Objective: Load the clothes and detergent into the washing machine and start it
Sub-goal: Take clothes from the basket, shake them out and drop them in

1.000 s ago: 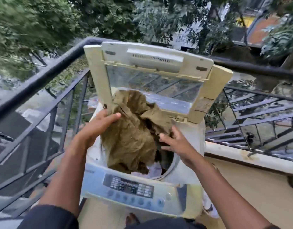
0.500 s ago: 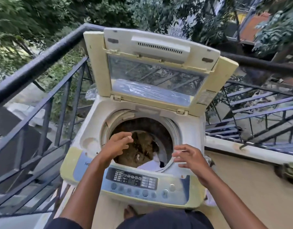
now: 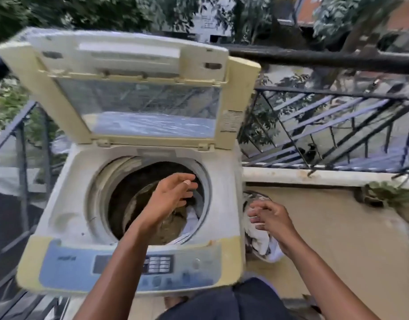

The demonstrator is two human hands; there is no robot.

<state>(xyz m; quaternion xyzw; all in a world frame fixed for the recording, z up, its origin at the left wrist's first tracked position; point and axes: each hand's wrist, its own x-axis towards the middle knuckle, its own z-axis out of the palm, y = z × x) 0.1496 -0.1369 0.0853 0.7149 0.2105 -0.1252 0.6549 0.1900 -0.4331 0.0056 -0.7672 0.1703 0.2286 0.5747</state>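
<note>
Head view, the only one, motion-blurred. Loading step under way: top-loader washing machine (image 3: 139, 204) stands with its lid (image 3: 134, 88) propped upright, drum mouth exposed. Olive-brown garment (image 3: 169, 225) already lies in the drum, directly under the left fingers (image 3: 187, 185), with a bit of white cloth (image 3: 193, 219) just below and to the right of those fingertips. Left hand (image 3: 169, 199) hovers over the opening, palm down, fingers loosely spread and released, gripping nothing. Right hand (image 3: 271, 218) is off the machine's right side, forearm angled down, fingers slack and parted above a metal basin (image 3: 253, 197) holding more white clothes (image 3: 263, 243); fingertips look just short of the fabric, though blur makes contact hard to judge. No grasp yet. Judgement: next move is to close the right fingers on that white bundle, lift it clear of the basin rim and carry it left into the drum. Control panel (image 3: 152, 264) sits below the left wrist, untouched. No detergent visible. Balcony railing (image 3: 326, 61) runs beyond both hands.
</note>
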